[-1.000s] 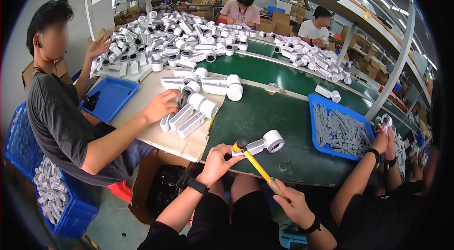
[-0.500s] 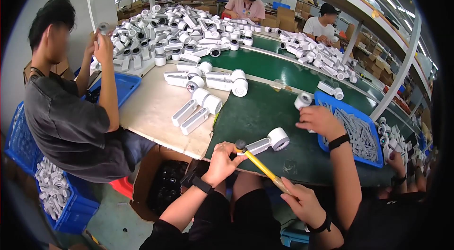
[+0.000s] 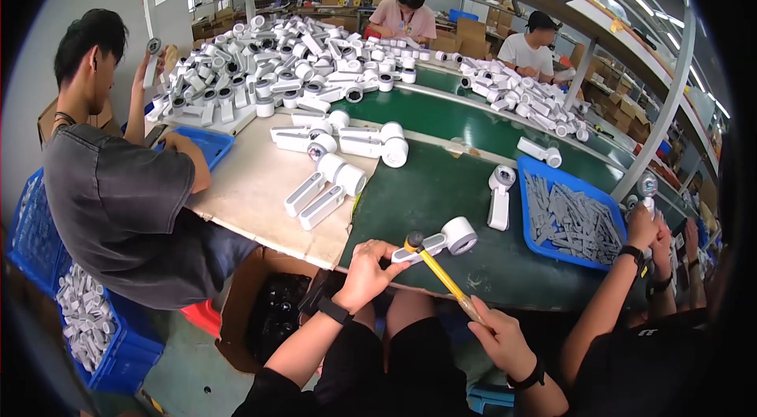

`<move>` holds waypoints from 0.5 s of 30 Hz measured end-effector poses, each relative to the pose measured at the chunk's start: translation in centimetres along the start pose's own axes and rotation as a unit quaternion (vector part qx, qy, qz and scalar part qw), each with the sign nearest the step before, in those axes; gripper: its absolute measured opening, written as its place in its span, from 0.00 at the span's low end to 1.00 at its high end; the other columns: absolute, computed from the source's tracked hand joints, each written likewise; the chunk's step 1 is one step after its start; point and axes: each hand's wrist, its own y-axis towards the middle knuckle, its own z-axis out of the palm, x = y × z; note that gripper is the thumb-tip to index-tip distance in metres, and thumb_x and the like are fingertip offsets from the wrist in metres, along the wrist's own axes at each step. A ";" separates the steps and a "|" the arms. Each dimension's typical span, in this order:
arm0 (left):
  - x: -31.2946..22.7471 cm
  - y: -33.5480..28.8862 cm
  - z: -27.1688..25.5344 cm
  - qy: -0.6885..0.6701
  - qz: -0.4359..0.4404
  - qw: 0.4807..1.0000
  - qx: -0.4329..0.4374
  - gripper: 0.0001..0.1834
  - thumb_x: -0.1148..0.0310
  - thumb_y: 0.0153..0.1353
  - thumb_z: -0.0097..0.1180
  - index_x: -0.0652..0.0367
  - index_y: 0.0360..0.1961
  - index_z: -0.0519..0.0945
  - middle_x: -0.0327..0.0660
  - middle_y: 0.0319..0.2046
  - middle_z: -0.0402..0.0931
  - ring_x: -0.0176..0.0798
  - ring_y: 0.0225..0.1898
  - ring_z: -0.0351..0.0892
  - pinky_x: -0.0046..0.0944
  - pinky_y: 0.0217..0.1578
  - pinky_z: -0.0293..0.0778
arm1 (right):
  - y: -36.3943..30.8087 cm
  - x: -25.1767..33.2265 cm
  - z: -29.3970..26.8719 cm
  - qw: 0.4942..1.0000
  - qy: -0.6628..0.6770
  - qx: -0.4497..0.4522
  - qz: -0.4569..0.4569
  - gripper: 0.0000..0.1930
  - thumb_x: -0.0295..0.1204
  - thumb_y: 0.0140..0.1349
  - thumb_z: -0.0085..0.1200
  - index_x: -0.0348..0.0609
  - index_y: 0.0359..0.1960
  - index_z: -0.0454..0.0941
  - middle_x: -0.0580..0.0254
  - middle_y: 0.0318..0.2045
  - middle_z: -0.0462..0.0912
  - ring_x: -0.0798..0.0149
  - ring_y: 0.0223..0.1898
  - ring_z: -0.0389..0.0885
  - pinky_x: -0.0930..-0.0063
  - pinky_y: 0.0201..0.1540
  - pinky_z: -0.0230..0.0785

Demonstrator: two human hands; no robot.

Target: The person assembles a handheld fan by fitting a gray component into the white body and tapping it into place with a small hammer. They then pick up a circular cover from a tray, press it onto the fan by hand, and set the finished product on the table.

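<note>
On my feed, the device [image 3: 438,243] lies just below the frame's centre on the green worktop [image 3: 418,188], running right from the left hand [image 3: 367,271], which pinches its near end. Its long axis slants up rightward. The right hand [image 3: 501,342], lower and farther off, is wrapped around the hammer [image 3: 443,275]; its dark head overlaps the device, contact unclear to me. I see smooth white plastic, a grey-trimmed bar, a drum-shaped end, a slim yellow shaft.
</note>
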 end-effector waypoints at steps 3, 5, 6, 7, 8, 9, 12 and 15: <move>0.0 0.5 0.2 0.013 0.012 1.000 -0.002 0.13 0.70 0.47 0.74 0.63 0.32 0.83 0.44 0.27 0.81 0.47 0.31 0.79 0.43 0.37 0.72 | -0.2 -0.4 -0.8 0.999 0.007 -0.046 0.003 0.25 0.25 0.63 0.58 0.39 0.63 0.70 0.51 0.29 0.77 0.52 0.29 0.77 0.66 0.34 0.69; -0.2 0.6 0.4 -0.014 0.004 1.000 -0.005 0.13 0.70 0.48 0.74 0.64 0.32 0.83 0.45 0.27 0.81 0.46 0.31 0.79 0.43 0.36 0.72 | -0.5 -1.5 -0.7 0.999 -0.026 -0.009 0.020 0.26 0.24 0.63 0.58 0.39 0.63 0.71 0.52 0.29 0.77 0.55 0.28 0.77 0.68 0.33 0.69; 0.0 0.8 0.6 -0.034 -0.020 0.999 -0.005 0.12 0.68 0.49 0.73 0.61 0.32 0.83 0.41 0.25 0.80 0.45 0.31 0.79 0.43 0.41 0.70 | 0.0 -1.5 -0.5 1.000 -0.014 -0.018 0.007 0.26 0.24 0.62 0.58 0.38 0.63 0.71 0.53 0.28 0.76 0.56 0.27 0.76 0.68 0.33 0.69; 0.1 0.8 0.6 -0.034 -0.016 0.999 -0.003 0.12 0.68 0.49 0.73 0.61 0.32 0.83 0.41 0.25 0.80 0.45 0.31 0.79 0.43 0.41 0.70 | -0.1 -1.4 -0.6 1.000 -0.014 -0.022 0.007 0.26 0.24 0.62 0.58 0.38 0.63 0.71 0.53 0.28 0.76 0.56 0.27 0.76 0.68 0.33 0.69; 0.2 0.7 0.5 -0.015 -0.013 1.000 -0.002 0.12 0.68 0.49 0.73 0.61 0.32 0.83 0.41 0.26 0.80 0.44 0.31 0.79 0.43 0.41 0.70 | -0.3 -1.1 -0.8 0.999 -0.008 -0.040 -0.006 0.26 0.23 0.62 0.59 0.37 0.64 0.70 0.54 0.27 0.74 0.60 0.26 0.74 0.71 0.32 0.67; 0.1 0.5 0.4 0.003 -0.011 1.000 -0.001 0.12 0.68 0.48 0.73 0.61 0.32 0.83 0.41 0.26 0.80 0.44 0.31 0.79 0.43 0.41 0.70 | -0.3 -1.1 -0.7 0.998 0.004 -0.056 -0.017 0.27 0.23 0.62 0.59 0.37 0.64 0.70 0.55 0.27 0.73 0.62 0.26 0.73 0.72 0.32 0.67; 0.0 0.8 0.3 -0.008 -0.014 1.000 0.006 0.13 0.69 0.48 0.73 0.62 0.32 0.83 0.42 0.27 0.81 0.43 0.31 0.80 0.41 0.39 0.71 | -0.3 -1.3 0.1 0.999 0.006 -0.045 -0.030 0.27 0.22 0.61 0.59 0.37 0.64 0.70 0.56 0.26 0.72 0.64 0.26 0.72 0.73 0.33 0.66; 0.1 0.5 0.3 0.002 -0.004 1.000 0.005 0.13 0.71 0.48 0.73 0.64 0.32 0.83 0.44 0.26 0.81 0.43 0.29 0.81 0.40 0.35 0.74 | -0.2 -1.3 -0.4 0.999 -0.028 -0.012 -0.035 0.27 0.22 0.61 0.59 0.35 0.64 0.69 0.56 0.29 0.75 0.64 0.27 0.74 0.74 0.35 0.68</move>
